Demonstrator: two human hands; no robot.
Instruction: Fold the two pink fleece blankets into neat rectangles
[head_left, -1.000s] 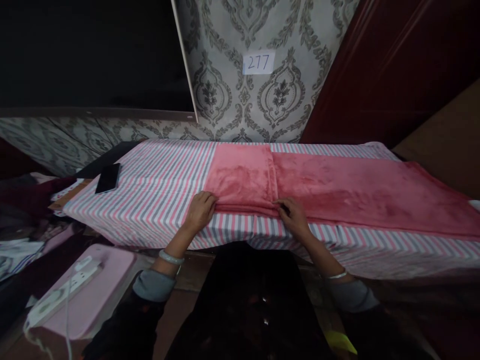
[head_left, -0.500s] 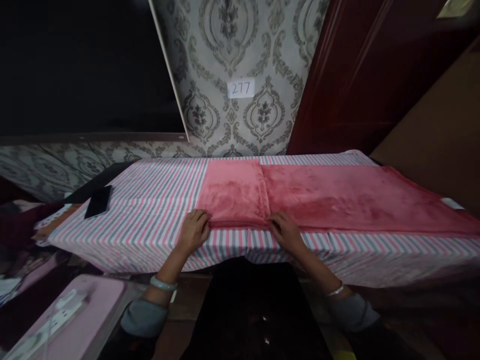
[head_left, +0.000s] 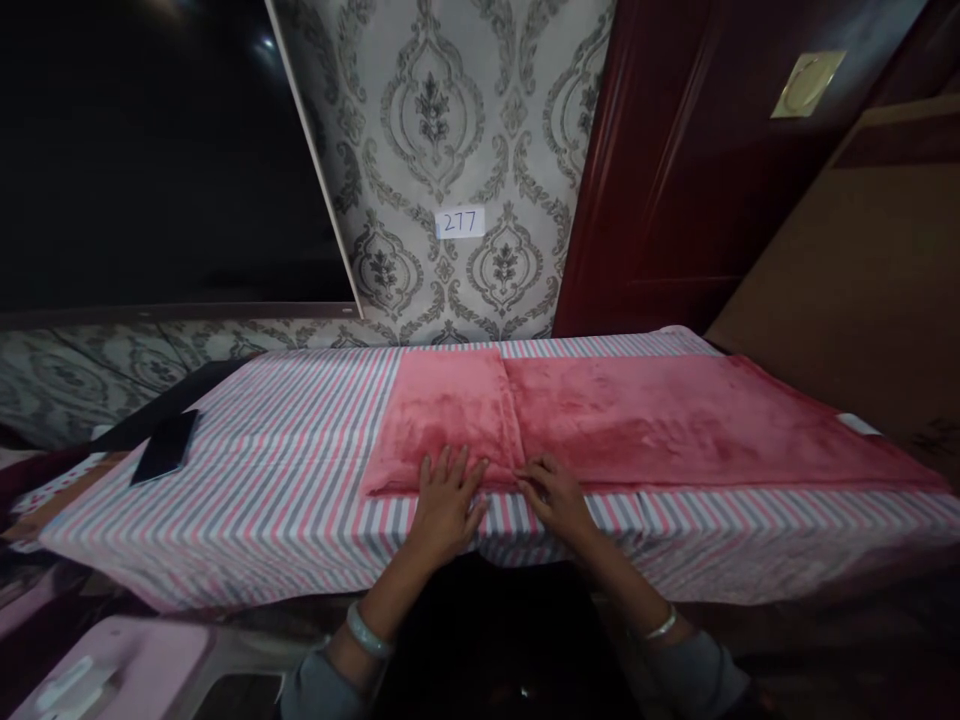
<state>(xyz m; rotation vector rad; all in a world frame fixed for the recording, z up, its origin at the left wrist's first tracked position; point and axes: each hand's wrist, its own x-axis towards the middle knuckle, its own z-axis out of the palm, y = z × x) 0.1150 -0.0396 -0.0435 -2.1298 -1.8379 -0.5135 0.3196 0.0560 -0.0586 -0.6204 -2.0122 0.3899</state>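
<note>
A long pink plush blanket (head_left: 630, 420) lies across the table, its left end folded over into a thicker square flap. My left hand (head_left: 448, 500) rests with spread fingers on the front edge of that flap. At the flap's right edge, my right hand (head_left: 555, 495) has its thumb and fingers pinched on the blanket's front border. A small white label (head_left: 858, 424) shows near the blanket's far right end. Under the blanket is a striped pink, grey and white cloth (head_left: 292, 440).
A black phone (head_left: 166, 447) lies on the cloth's left side. Behind are a television (head_left: 165, 160), patterned wallpaper with a paper marked 277 (head_left: 460, 223), and a dark red door (head_left: 675, 180). A cardboard panel (head_left: 862, 270) leans at right; a pink stool (head_left: 142, 660) stands at lower left.
My left hand has left the flap's front left corner, moved right and spread flat on the flap. My right hand keeps its pinch at the flap's edge. The camera view has tilted up slightly.
</note>
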